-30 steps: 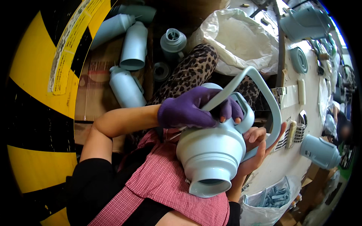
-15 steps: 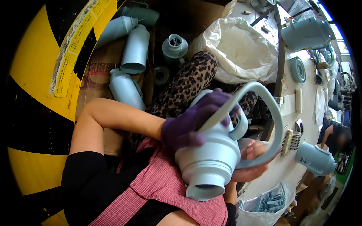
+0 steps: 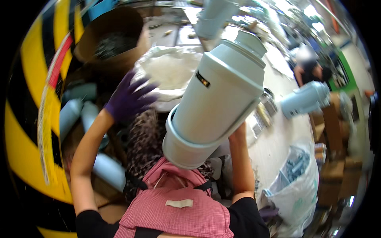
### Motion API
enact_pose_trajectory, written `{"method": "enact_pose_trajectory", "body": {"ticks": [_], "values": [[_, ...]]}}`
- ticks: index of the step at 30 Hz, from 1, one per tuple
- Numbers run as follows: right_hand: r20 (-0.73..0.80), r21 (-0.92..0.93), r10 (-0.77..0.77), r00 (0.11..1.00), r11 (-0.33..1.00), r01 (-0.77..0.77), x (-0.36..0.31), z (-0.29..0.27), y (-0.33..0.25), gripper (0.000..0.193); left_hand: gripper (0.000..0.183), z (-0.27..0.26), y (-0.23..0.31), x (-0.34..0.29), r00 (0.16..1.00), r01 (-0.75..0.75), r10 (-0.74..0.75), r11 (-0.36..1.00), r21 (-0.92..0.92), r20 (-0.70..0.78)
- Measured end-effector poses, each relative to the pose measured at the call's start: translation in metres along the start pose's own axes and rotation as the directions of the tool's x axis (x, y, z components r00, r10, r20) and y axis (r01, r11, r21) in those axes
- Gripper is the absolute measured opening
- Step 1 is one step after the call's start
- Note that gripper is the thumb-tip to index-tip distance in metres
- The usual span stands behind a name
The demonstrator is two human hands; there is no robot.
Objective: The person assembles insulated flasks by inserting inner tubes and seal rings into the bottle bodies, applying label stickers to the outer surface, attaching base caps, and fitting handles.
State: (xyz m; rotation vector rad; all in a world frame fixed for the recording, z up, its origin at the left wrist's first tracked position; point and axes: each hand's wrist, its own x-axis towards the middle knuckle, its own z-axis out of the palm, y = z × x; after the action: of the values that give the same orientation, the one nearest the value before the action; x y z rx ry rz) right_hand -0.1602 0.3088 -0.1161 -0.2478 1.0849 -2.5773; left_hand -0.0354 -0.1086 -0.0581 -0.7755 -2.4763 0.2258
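A pale blue thermos jug (image 3: 216, 91) is tilted in front of me, its narrower end up and to the right, its ringed wide end near my apron. Behind its right side is my right hand (image 3: 238, 133), holding it; the jug hides most of the fingers. My left hand (image 3: 129, 97), in a purple glove, is raised to the left of the jug with its fingers spread and nothing in it. Nearest to that hand is a white sack (image 3: 170, 53) with a wide open mouth.
Blue thermos bodies (image 3: 109, 170) lie at the left beside a yellow-and-black striped surface (image 3: 24, 158). A brown drum (image 3: 85, 51) stands far left. Along the right runs a workbench (image 3: 264, 152) with another blue jug (image 3: 303, 101). A bag of blue parts (image 3: 303, 186) is below; a person (image 3: 309, 67) sits beyond.
The jug has swung round, its neck now pointing away from me. My left hand has let go and moved left, fingers spreading. The view has shifted, bringing the brown drum in.
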Motion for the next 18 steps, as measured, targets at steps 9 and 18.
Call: {"method": "enact_pose_trajectory", "body": {"ticks": [9, 18], "values": [[-0.199, -0.692, -0.899, 0.391, 0.411, 0.594, -0.159, -0.092, -0.209, 0.050, 0.029, 0.130, 0.127, -0.224, 0.259, 0.735, -0.862, -0.118, -0.668, 0.437], [-0.171, -0.981, -0.973, 0.153, 0.183, 0.066, -0.009, -0.265, -0.308, 0.052, 0.057, 0.190, 0.116, -0.375, -0.375, 0.259, -0.649, -0.759, -0.598, 0.662]]}}
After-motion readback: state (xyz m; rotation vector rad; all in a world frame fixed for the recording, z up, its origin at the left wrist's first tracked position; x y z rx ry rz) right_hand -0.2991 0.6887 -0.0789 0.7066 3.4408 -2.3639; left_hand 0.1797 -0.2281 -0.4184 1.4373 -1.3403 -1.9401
